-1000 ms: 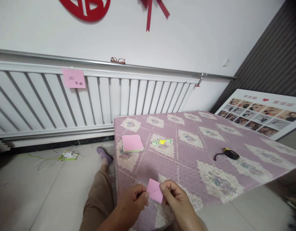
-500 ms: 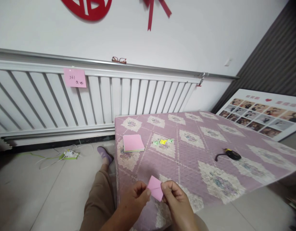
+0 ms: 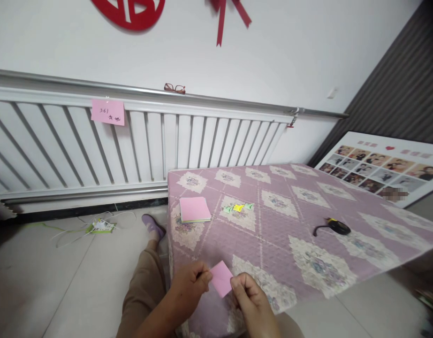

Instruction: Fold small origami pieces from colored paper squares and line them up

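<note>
A small pink square of folded paper [image 3: 222,279] is held between my two hands above the near edge of the bed-like surface. My left hand [image 3: 193,287] pinches its left corner, and the fingers of my right hand [image 3: 250,296] grip the right corner. Beyond them lies a stack of square paper [image 3: 195,209], pink on top. To its right sit several small folded paper pieces, one of them a yellow piece [image 3: 238,208] between green ones [image 3: 249,206].
A black tape measure [image 3: 339,227] rests on the floral purple cover [image 3: 272,234]. Behind stands a white radiator [image 3: 202,141] with glasses [image 3: 174,88] above it and a pink note [image 3: 108,111]. A photo board [image 3: 364,162] leans at right. Cables and a power strip [image 3: 102,226] lie on the floor.
Both hands have shifted slightly left with the pink paper. Its face now looks like a smoother square, where a crease line and loose edge showed before.
</note>
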The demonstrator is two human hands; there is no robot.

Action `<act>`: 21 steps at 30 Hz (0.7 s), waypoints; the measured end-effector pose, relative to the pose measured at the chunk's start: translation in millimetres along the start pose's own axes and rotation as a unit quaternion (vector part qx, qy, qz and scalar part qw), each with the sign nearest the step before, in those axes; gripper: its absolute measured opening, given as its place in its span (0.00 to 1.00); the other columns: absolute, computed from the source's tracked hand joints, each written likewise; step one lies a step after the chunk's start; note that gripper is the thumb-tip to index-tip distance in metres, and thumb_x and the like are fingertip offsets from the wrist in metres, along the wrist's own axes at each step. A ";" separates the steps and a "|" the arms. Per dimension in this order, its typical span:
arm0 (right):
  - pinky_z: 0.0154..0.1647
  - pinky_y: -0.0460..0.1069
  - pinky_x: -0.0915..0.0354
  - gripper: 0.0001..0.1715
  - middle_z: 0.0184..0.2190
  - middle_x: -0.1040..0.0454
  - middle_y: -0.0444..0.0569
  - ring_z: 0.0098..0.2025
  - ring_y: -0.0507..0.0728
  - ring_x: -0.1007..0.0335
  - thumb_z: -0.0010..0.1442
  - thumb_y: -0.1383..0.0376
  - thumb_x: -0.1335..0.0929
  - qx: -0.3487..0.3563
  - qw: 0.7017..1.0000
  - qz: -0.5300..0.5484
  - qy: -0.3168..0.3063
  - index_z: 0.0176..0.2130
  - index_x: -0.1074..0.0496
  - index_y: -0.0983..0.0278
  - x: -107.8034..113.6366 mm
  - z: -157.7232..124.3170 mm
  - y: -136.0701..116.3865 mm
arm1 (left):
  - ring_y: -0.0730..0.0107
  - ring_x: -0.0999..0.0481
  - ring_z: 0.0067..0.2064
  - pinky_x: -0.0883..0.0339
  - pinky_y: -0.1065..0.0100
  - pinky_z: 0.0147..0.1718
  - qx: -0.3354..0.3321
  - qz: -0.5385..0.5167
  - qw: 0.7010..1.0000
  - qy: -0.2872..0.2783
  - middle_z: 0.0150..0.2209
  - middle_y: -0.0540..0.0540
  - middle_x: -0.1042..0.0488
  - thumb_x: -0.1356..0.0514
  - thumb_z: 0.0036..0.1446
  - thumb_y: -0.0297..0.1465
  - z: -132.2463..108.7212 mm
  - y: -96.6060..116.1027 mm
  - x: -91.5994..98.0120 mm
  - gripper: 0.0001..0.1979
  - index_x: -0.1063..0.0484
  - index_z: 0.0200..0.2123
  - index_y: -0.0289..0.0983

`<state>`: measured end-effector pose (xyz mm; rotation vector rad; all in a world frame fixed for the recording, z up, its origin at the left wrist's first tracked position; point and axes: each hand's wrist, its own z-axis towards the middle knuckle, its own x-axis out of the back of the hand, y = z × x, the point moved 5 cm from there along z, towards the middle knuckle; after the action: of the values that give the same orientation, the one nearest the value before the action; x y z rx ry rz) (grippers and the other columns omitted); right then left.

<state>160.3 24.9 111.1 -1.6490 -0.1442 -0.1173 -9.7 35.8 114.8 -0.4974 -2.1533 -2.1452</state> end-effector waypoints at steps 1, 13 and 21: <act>0.26 0.46 0.49 0.25 0.18 0.43 0.38 0.23 0.51 0.48 0.54 0.44 0.34 -0.005 1.000 0.008 0.008 0.23 0.38 0.61 -1.5 -0.8 3.5 | 0.71 0.37 0.26 0.45 0.69 0.28 0.006 -0.011 1.000 -0.005 0.21 0.52 0.36 0.48 0.54 0.38 1.1 -2.3 -1.1 0.14 0.38 0.21 0.38; 0.25 0.45 0.50 0.25 0.18 0.45 0.37 0.22 0.50 0.50 0.54 0.44 0.35 -0.019 1.000 -0.011 -0.020 0.22 0.41 0.61 -7.5 -0.9 7.9 | 0.74 0.40 0.25 0.47 0.71 0.26 0.032 -0.082 0.996 -0.031 0.20 0.54 0.38 0.44 0.50 0.36 2.6 -26.2 -19.0 0.10 0.38 0.22 0.37; 0.22 0.44 0.49 0.22 0.19 0.42 0.37 0.21 0.49 0.48 0.54 0.47 0.36 -0.087 0.994 0.009 -0.059 0.25 0.40 0.60 -5.2 15.7 34.7 | 0.73 0.36 0.21 0.44 0.71 0.24 0.138 -0.060 0.987 -0.050 0.18 0.54 0.35 0.46 0.47 0.37 -1.8 -54.6 -43.9 0.09 0.36 0.22 0.38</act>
<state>160.6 37.6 74.9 -1.8315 -0.2137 -0.0195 16.8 27.2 50.5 -0.4726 -2.5437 -1.8670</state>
